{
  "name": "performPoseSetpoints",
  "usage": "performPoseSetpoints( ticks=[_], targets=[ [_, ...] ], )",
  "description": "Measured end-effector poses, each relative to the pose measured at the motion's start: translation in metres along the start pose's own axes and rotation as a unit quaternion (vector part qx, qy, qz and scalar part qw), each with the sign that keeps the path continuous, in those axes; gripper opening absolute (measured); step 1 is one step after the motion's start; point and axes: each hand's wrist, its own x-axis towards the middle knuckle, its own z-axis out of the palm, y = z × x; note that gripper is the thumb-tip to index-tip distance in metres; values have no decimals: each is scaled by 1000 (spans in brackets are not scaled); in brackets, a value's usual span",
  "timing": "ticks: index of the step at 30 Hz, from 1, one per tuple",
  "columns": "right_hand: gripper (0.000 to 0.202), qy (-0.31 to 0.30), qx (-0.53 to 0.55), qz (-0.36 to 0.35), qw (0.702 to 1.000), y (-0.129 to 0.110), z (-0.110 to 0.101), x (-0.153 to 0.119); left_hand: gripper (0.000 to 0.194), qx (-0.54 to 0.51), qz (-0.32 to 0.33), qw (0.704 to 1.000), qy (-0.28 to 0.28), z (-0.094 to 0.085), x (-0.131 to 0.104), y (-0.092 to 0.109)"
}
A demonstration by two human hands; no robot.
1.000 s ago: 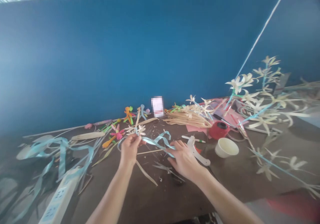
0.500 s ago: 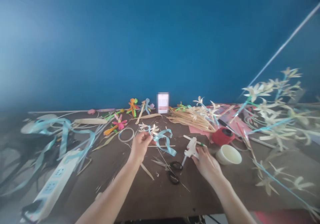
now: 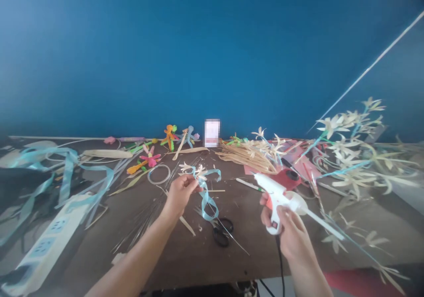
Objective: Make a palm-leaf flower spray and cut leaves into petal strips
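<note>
My left hand [image 3: 181, 193] is closed in a pinch on a stem of cream-white flowers [image 3: 198, 171] with a loose, curling light-blue ribbon [image 3: 208, 205]. The thin stem end slants down to the right, over the scissors. In my right hand [image 3: 289, 226] is a white hot glue gun [image 3: 273, 191], its nozzle pointing up and left. A glue stick [image 3: 326, 225] sticks out of its back, and a black cord hangs below. Black-handled scissors [image 3: 221, 233] lie on the table between my hands, partly covered by the ribbon.
A white power strip [image 3: 46, 244] with ribbon over it stands left. A clear ring [image 3: 159, 174], colourful pipe-cleaner figures [image 3: 170, 137] and dry husk strips [image 3: 245, 158] lie toward the wall. Finished-looking white flower sprays [image 3: 351, 164] spread at right. Thin wires [image 3: 139, 222] lie by my left forearm.
My right hand has lifted the glue gun off the table and turned it upright, nozzle up-left. The ribbon now hangs downward from my left hand. The view has shifted slightly.
</note>
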Motion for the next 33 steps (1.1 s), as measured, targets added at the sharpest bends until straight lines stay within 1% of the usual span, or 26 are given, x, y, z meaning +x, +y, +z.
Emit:
performPoseSetpoints(
  ticks=[2,5,9,12,17,22,28,33],
  targets=[
    [28,-57,-42,20,997,-1,11,-6,15,-12,7,1000,-10,3,-3,-1],
    [30,-146,-122,34,981,0,28,-10,14,-19,7,1000,-16,5,-6,-3],
    [34,-191,-177,44,965,1,48,-6,15,-13,3,1000,-10,3,-9,0],
    [36,-219,-196,55,954,-2,57,-4,14,-9,9,1000,-14,1,-13,4],
    [36,-221,-203,69,951,-9,64,-4,13,-17,14,999,-23,1,-17,9],
    [40,-216,-205,75,952,-8,65,-4,14,-23,11,999,-22,2,-16,8],
    [33,-234,-202,79,948,-7,64,-4,15,-24,15,999,-29,1,-15,7],
    [31,-231,-203,77,948,-11,65,-4,13,-6,15,999,-28,1,-16,9]
  ],
)
